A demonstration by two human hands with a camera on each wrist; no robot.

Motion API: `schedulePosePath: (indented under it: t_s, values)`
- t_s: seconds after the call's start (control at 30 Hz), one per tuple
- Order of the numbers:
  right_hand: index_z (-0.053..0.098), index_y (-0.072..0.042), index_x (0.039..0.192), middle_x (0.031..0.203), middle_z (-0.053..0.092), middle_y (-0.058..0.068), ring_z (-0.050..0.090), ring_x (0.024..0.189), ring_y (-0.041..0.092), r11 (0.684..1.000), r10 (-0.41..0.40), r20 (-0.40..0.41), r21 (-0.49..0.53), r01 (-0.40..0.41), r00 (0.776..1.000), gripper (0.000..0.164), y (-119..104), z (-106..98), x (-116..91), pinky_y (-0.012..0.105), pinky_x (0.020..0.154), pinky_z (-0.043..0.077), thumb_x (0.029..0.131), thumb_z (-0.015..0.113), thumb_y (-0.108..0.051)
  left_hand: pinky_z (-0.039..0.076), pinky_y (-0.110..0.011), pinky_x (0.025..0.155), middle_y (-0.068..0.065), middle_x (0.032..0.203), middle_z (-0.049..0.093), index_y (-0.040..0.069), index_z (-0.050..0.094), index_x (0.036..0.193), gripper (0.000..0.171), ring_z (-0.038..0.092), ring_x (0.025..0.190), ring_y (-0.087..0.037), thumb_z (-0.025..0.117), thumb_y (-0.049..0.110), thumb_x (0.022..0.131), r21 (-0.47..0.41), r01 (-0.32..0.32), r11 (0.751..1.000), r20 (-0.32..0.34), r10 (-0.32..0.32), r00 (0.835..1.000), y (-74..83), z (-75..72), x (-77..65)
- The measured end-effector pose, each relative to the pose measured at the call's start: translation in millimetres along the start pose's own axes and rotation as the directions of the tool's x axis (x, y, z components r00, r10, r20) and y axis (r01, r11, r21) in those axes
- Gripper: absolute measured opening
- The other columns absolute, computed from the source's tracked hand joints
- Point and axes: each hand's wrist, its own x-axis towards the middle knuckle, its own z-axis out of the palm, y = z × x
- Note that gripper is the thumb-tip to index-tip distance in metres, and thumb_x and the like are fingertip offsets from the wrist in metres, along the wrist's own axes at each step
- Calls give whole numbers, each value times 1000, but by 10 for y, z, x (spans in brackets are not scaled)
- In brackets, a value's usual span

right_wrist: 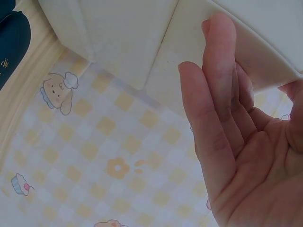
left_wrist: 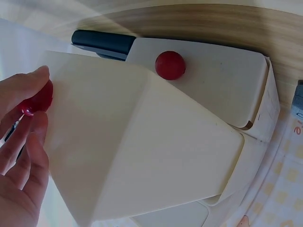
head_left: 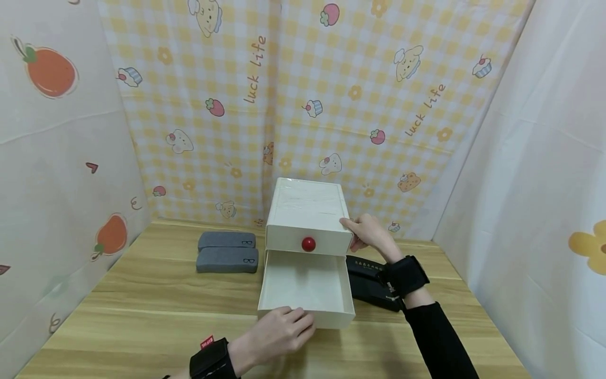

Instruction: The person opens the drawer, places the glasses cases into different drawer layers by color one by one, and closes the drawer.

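A white drawer box (head_left: 306,204) stands on the table, its upper drawer closed behind a red knob (head_left: 309,244). Below that, the lower drawer (head_left: 303,284) is pulled far out, showing its bare white floor. My left hand (head_left: 279,332) is at the lower drawer's front; in the left wrist view its thumb and fingers pinch the red knob (left_wrist: 39,100) there. With the thumb over the top edge and the fingers along the side wall, my right hand (head_left: 370,231) holds the box's right front corner. In the right wrist view the thumb is mostly hidden.
Two grey glasses cases (head_left: 227,260) lie side by side left of the box. Black cases (head_left: 371,289) lie to its right, partly under the right forearm. A checked curtain (head_left: 199,158) hangs close behind, and white curtains flank the wooden table (head_left: 156,295).
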Motion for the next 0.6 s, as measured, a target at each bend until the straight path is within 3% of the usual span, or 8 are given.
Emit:
schedulePosePath:
  t_s: [0.33, 0.47, 0.6]
  values:
    - [66, 0, 74, 54, 65, 7, 67, 51, 18, 1000, 7, -2, 5, -7, 1000, 51, -10, 13, 9, 29, 54, 56, 96, 49, -43, 49, -12, 63, 11, 94, 67, 25, 71, 98, 14, 61, 79, -1, 64, 21, 86, -21, -16, 1000, 5, 16, 1000, -16, -29, -23]
    - [65, 0, 73, 54, 65, 7, 66, 50, 16, 1000, -4, -5, -5, 4, 1000, 51, -5, 9, 1, 29, 54, 56, 97, 49, -43, 48, -12, 60, 11, 90, 67, 23, 70, 96, 15, 61, 76, -1, 55, 23, 93, -52, -1, 999, -50, -2, 999, -39, -40, -30]
    - [65, -1, 72, 54, 64, 7, 65, 50, 15, 1000, -8, -10, -8, 8, 1000, 51, 3, 9, -3, 29, 54, 56, 96, 49, -43, 45, -12, 55, 13, 80, 66, 22, 70, 89, 32, 58, 66, -1, 41, 29, 101, -87, 41, 995, -133, -53, 990, -77, -45, -29]
